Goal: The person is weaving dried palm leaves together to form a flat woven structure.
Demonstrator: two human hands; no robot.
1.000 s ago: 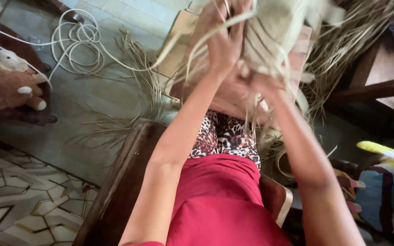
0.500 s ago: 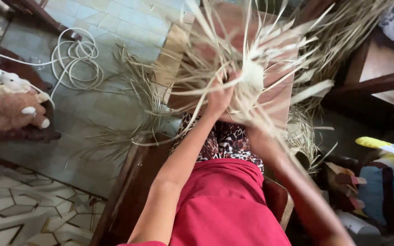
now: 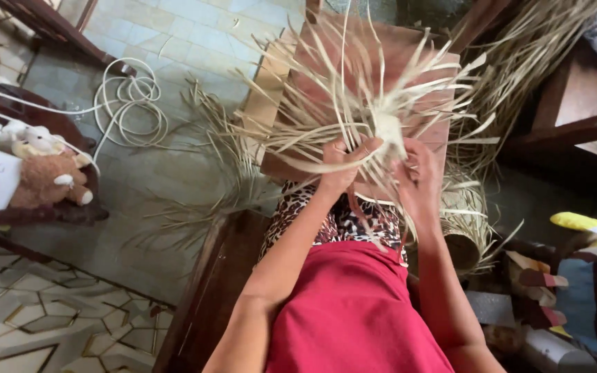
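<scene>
Head camera view, looking down over a red top and a leopard-print skirt: a small woven piece of pale straw (image 3: 386, 128) is held up in front of the person, above a brown wooden board (image 3: 326, 76) that lies across the lap. Long loose strands (image 3: 298, 128) fan out from the woven core in every direction, some arching over the board, others reaching up toward the top of the frame. The left hand (image 3: 343, 166) is closed on the strands just beside the core, fingers wrapped over a flat band of straw. The right hand (image 3: 419, 176) grips the piece from the other side, fingers curled shut on the straw below the core; the two hands sit close together, with the weave between them. More dry straw (image 3: 202, 159) lies scattered on the tiled floor (image 3: 195, 34) to the left of the board, and a thicker heap (image 3: 519, 62) spreads at upper right beside dark wooden furniture (image 3: 575, 131). A roll of woven straw (image 3: 464, 228) rests near the right forearm. A coil of white cord (image 3: 133, 103) lies on the tiles at upper left. Further left, a brown and white soft toy (image 3: 43, 169) sits on a dark wooden chair (image 3: 43, 214). A colourful stuffed toy (image 3: 589, 276) shows at the right edge.
</scene>
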